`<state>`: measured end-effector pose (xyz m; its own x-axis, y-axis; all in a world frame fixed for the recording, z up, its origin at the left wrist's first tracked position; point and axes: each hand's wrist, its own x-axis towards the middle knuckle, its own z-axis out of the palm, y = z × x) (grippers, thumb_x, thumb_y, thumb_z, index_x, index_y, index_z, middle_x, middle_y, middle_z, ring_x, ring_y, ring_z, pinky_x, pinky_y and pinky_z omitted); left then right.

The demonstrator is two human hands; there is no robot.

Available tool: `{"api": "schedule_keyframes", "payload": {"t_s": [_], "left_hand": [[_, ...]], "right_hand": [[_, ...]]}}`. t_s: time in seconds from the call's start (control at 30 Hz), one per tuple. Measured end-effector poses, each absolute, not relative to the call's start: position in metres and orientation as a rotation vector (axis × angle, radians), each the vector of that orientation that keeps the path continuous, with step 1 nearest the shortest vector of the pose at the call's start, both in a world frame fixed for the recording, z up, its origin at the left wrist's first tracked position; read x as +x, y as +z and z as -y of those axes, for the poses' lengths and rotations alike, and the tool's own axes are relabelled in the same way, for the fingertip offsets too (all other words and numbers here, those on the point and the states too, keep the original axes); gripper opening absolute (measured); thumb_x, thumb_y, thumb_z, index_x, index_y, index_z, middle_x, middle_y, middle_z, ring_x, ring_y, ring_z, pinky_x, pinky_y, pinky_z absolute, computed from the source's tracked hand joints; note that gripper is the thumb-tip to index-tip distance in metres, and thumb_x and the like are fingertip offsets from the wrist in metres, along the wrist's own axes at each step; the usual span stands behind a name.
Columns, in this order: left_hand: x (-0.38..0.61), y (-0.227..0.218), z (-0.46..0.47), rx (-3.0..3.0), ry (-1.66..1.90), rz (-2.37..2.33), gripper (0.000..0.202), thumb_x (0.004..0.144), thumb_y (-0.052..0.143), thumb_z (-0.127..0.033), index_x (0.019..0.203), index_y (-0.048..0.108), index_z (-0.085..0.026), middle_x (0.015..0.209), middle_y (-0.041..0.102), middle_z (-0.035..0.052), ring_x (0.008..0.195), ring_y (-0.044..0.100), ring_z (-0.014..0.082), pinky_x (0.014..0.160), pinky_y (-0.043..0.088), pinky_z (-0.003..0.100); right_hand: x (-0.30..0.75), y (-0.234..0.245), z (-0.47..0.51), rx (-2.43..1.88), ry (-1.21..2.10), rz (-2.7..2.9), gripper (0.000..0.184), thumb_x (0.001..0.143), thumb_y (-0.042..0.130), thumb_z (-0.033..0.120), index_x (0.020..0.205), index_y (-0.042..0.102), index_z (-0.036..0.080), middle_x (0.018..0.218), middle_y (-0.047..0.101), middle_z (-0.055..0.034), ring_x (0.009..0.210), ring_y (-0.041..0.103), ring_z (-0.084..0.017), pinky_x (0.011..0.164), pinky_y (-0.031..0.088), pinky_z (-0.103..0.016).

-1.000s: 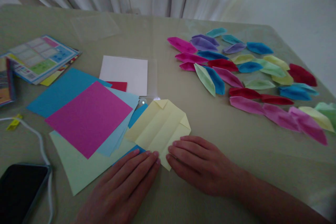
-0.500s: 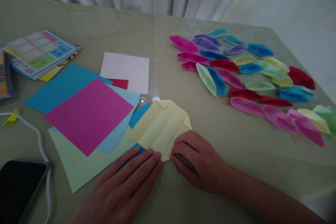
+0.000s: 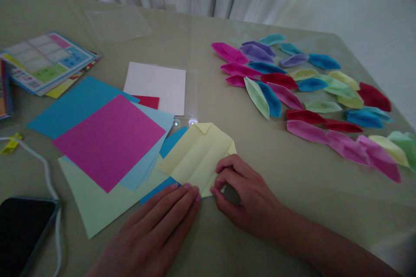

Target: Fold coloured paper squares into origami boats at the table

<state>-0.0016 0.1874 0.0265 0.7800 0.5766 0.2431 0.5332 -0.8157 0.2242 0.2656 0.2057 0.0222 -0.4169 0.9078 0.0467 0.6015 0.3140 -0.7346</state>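
Paper (image 3: 196,153) lies pale-yellow, creased, right grip (image 3: 248,197) pinching its edge, left grip (image 3: 159,225) flat.

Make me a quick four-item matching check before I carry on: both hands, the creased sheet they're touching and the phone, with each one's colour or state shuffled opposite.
Column one
1. Left hand
2. Right hand
3. Creased sheet
4. Phone

Column two
A. Pale yellow, with folded corners
B. Fingers curled, at the sheet's edge
C. Dark screen, next to the white cable
D. Fingers stretched out side by side

Right pairs: 1-D, 2-B, 3-A, 4-C
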Motion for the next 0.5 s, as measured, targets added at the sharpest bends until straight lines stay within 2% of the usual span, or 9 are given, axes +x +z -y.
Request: {"api": "schedule_keyframes", "payload": {"t_s": [0.2, 0.5], "left_hand": [[-0.0038, 0.0218, -0.182, 2.889, 0.382, -0.873, 0.058, 0.099, 0.038, 0.004, 0.147, 0.06, -0.018, 0.152, 0.068, -0.0013, 0.146, 0.056, 0.0176, 0.132, 0.03, 0.034], [-0.0028, 0.0212, -0.1824, 2.912, 0.373, -0.887, 0.059, 0.098, 0.04, 0.002, 0.147, 0.063, -0.021, 0.153, 0.067, -0.0016, 0.146, 0.057, 0.0185, 0.127, 0.042, 0.033]], "right_hand": [[0.2655, 0.0209, -0.2068, -1.332, 0.901, 2.136, 0.009, 0.094, 0.061, 0.011, 0.091, 0.062, 0.019, 0.104, 0.065, -0.0078, 0.095, 0.065, -0.021, 0.084, 0.057, -0.033], [0.2658, 0.0231, -0.2074, -1.34, 0.95, 2.135, 0.011, 0.093, 0.062, 0.009, 0.091, 0.061, 0.02, 0.105, 0.064, -0.0078, 0.095, 0.066, -0.021, 0.084, 0.059, -0.033]]}}
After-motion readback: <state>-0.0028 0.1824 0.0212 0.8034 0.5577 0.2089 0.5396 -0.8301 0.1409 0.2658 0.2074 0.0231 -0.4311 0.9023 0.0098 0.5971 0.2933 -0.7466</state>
